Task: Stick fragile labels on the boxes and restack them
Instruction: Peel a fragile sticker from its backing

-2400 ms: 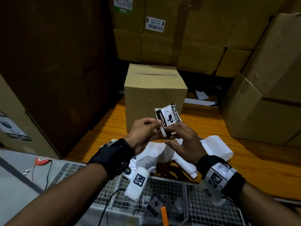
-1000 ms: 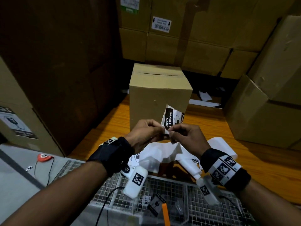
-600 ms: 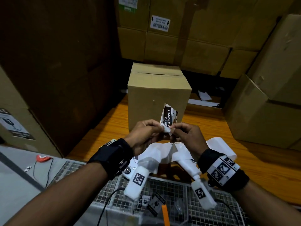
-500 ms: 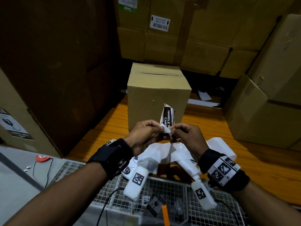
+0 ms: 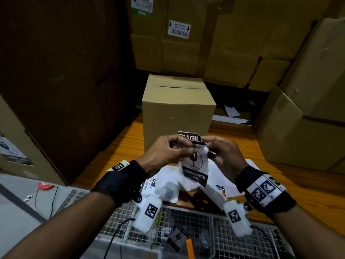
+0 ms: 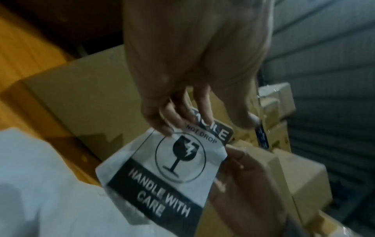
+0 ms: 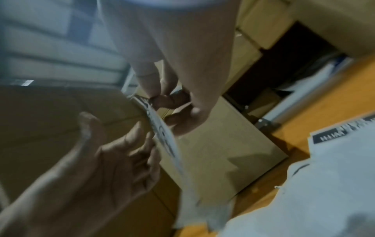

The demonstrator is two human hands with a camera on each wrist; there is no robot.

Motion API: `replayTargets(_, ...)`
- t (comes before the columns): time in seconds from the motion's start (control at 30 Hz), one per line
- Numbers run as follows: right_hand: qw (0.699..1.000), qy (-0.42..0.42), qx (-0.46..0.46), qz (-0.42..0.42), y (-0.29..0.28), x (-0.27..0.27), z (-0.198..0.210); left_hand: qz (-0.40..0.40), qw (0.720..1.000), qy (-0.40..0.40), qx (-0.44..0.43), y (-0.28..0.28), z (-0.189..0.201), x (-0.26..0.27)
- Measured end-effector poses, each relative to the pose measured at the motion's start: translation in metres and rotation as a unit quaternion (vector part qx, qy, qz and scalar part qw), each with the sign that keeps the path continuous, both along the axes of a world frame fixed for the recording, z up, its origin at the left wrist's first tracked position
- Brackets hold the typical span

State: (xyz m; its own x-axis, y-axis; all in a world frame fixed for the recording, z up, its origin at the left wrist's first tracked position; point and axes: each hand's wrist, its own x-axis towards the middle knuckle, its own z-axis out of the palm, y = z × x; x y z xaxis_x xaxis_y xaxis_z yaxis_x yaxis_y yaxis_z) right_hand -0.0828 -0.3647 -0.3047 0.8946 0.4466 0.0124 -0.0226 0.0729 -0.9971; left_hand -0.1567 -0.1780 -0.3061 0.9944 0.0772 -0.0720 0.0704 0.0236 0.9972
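A fragile label (image 5: 194,161) is held up between both hands, in the air in front of the small cardboard box (image 5: 177,111), apart from the box face. The label's top edge is pinched by the left hand (image 5: 164,154), fingers curled onto the black FRAGILE band. The opposite top corner is pinched by the right hand (image 5: 224,154), fingertips closed on the sheet. In the left wrist view the label (image 6: 168,168) is seen face on: broken-glass symbol, "HANDLE WITH CARE" band, lower part hanging loose and slightly curled. In the right wrist view the label (image 7: 166,144) is seen edge on. The box is standing upright on the wooden surface (image 5: 280,187). Loose white label sheets (image 5: 168,184) are lying on the wood below the hands. Larger stacked boxes (image 5: 214,43) are seen behind.
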Motion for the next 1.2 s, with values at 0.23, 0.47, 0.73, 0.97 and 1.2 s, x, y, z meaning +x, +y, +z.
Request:
replayTargets(0.23,0.977,0.202,0.042,0.061,-0.014,0.009,0.004,0.067,0.995,0.035,0.07,-0.003,0.005,0.009)
replayTargets(0.47,0.978,0.181,0.102,0.028,-0.014,0.002,0.004,0.103,0.993,-0.01,0.052,-0.008,0.004,0.006)
replayTargets(0.73,0.946,-0.249,-0.131,-0.158,-0.011,0.005,-0.008,0.142,0.959,-0.135,0.203,-0.004,-0.001,-0.004)
replayTargets(0.97,0.998,-0.036,-0.052,-0.03,0.008,-0.011,0.013,0.122,0.926,-0.178,0.311,-0.015,-0.006,-0.009)
replayTargets(1.2,0.998,0.009,0.039,0.04,0.003,-0.016,0.016,0.108,0.936,-0.187,0.278,-0.014,-0.008,-0.015)
